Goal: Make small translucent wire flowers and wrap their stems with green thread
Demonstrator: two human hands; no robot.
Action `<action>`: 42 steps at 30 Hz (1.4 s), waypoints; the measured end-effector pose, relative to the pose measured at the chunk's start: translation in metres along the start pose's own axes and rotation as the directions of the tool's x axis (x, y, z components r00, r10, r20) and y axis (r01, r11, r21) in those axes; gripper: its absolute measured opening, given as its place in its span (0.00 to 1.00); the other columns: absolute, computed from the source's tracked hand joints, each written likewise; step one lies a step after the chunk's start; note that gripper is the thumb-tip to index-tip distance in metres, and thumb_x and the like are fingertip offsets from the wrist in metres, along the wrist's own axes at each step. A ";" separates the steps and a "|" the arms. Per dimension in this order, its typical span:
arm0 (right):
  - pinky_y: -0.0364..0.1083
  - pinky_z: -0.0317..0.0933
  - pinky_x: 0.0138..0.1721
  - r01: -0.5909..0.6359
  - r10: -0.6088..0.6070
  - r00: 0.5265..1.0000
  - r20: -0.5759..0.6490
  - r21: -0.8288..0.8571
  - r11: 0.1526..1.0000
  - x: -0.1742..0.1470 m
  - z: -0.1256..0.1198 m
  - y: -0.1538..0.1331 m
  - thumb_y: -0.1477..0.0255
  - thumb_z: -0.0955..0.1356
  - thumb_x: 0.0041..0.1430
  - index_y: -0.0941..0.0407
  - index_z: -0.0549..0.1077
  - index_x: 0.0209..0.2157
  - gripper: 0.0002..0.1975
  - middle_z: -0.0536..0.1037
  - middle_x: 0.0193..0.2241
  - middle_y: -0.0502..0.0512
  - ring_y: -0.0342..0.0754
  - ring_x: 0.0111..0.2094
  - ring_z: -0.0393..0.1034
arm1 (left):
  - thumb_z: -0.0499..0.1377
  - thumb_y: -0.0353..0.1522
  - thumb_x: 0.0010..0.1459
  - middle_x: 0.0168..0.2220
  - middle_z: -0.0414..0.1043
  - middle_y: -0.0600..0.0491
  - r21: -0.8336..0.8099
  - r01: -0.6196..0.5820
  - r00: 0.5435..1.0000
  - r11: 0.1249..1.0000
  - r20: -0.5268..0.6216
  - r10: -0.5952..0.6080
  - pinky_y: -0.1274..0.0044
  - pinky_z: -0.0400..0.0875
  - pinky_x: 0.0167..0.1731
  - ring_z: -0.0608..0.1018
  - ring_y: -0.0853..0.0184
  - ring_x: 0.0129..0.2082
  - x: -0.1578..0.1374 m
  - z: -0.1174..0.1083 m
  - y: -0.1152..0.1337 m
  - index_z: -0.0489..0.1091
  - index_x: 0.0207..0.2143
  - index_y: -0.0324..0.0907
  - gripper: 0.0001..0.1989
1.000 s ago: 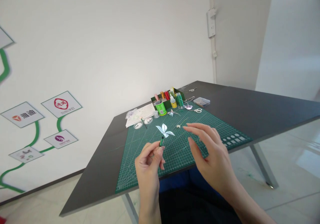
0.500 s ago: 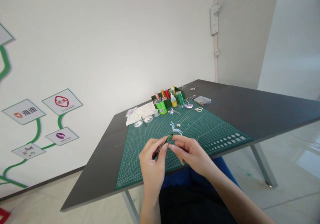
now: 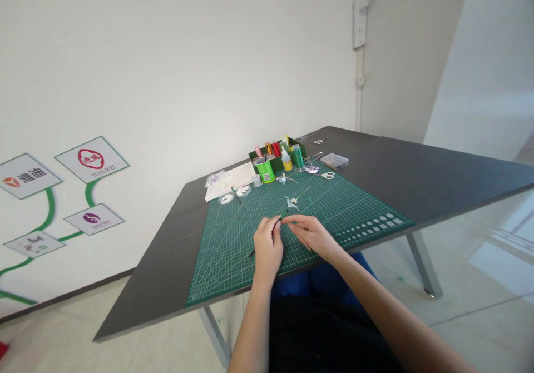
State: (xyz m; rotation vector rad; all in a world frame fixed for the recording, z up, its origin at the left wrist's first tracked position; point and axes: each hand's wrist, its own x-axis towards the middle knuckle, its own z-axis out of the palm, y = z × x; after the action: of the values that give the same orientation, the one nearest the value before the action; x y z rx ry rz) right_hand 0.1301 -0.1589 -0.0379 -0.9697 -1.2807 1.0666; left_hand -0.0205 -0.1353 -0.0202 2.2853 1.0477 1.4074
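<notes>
Near the mat's front edge, my left hand (image 3: 268, 245) is closed around a slim dark stick with a green end (image 3: 284, 214). Its dark lower end pokes out to the left of the hand, and the middle is hidden by my fingers. My right hand (image 3: 314, 234) is pinched close to the green end; whatever lies between its fingertips is too small to make out. Just beyond my hands, a pale blue petal-like piece (image 3: 291, 203) lies on the green cutting mat (image 3: 225, 250), beside a small cream piece on a thin stem (image 3: 295, 200).
At the back stand a green box of thread spools (image 3: 277, 164), a bright green can (image 3: 265, 170) and a yellow-labelled glue bottle (image 3: 286, 160). Scissors (image 3: 327, 175) and a clear plastic case (image 3: 334, 161) lie to the right. Small dishes (image 3: 243, 190) and white sheets (image 3: 231, 180) are at left.
My left hand has turned over the stick, whose dark end now sticks out to the left. Both hands sit a little farther forward on the mat. The camera view has shifted slightly.
</notes>
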 end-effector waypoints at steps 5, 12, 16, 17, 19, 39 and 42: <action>0.40 0.42 0.15 -0.010 0.009 0.999 0.046 0.021 1.000 -0.003 -0.003 -0.003 0.61 0.67 0.61 0.61 0.77 0.45 0.20 0.56 0.11 0.39 0.38 0.13 0.46 | 0.51 0.30 0.69 0.37 0.75 0.48 0.008 -0.008 1.000 1.000 0.000 0.008 0.74 0.71 0.40 0.77 0.64 0.38 -0.002 -0.002 0.004 0.76 0.44 0.40 0.13; 0.40 0.41 0.16 -0.019 0.015 0.998 0.063 0.067 0.998 -0.007 -0.006 -0.006 0.61 0.67 0.61 0.63 0.76 0.49 0.22 0.55 0.11 0.38 0.38 0.13 0.45 | 0.54 0.30 0.67 0.34 0.76 0.49 0.018 0.025 0.998 1.000 -0.056 -0.024 0.75 0.70 0.39 0.77 0.66 0.35 -0.003 -0.003 0.002 0.77 0.40 0.40 0.10; 0.40 0.41 0.16 -0.019 0.015 0.998 0.054 0.080 0.997 -0.007 -0.006 -0.004 0.62 0.67 0.60 0.63 0.76 0.49 0.22 0.55 0.11 0.38 0.37 0.13 0.45 | 0.55 0.30 0.67 0.34 0.76 0.50 -0.006 0.031 0.999 1.000 -0.040 -0.031 0.75 0.70 0.38 0.77 0.66 0.35 -0.003 -0.004 0.003 0.77 0.40 0.40 0.10; 0.40 0.41 0.15 -0.022 0.018 0.999 0.050 0.081 0.996 -0.007 -0.005 -0.004 0.62 0.67 0.60 0.63 0.76 0.49 0.22 0.55 0.11 0.38 0.37 0.13 0.45 | 0.55 0.31 0.67 0.34 0.76 0.50 -0.009 0.034 0.999 0.999 -0.037 -0.034 0.75 0.70 0.37 0.77 0.66 0.34 -0.003 -0.004 0.003 0.77 0.40 0.40 0.10; 0.40 0.41 0.15 -0.026 0.022 0.999 0.047 0.078 0.997 -0.007 -0.005 -0.004 0.62 0.67 0.60 0.63 0.76 0.49 0.22 0.55 0.11 0.39 0.37 0.13 0.44 | 0.55 0.31 0.67 0.34 0.75 0.50 -0.007 0.044 0.998 0.999 -0.035 -0.044 0.75 0.69 0.36 0.76 0.66 0.33 -0.003 -0.003 0.002 0.77 0.40 0.40 0.10; 0.40 0.42 0.15 0.027 -0.028 0.999 0.018 0.027 0.999 -0.006 -0.006 -0.001 0.61 0.68 0.60 0.63 0.76 0.52 0.25 0.57 0.12 0.40 0.38 0.13 0.46 | 0.54 0.32 0.68 0.33 0.72 0.51 -0.012 0.029 0.999 1.000 -0.036 -0.029 0.75 0.68 0.37 0.74 0.66 0.34 -0.004 -0.002 0.000 0.77 0.39 0.40 0.11; 0.40 0.42 0.16 0.029 -0.030 0.999 0.020 0.025 0.999 -0.006 -0.006 0.000 0.61 0.68 0.60 0.63 0.77 0.52 0.25 0.57 0.12 0.40 0.37 0.13 0.45 | 0.54 0.32 0.68 0.33 0.71 0.51 -0.013 0.034 0.999 0.999 -0.030 -0.034 0.75 0.67 0.37 0.74 0.66 0.34 -0.004 -0.002 -0.001 0.77 0.40 0.41 0.11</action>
State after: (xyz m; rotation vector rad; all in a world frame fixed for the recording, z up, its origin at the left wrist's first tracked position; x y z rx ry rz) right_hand 0.1360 -0.1649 -0.0396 -0.9205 -1.2916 1.0698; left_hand -0.0239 -0.1381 -0.0222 2.2335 1.0788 1.4352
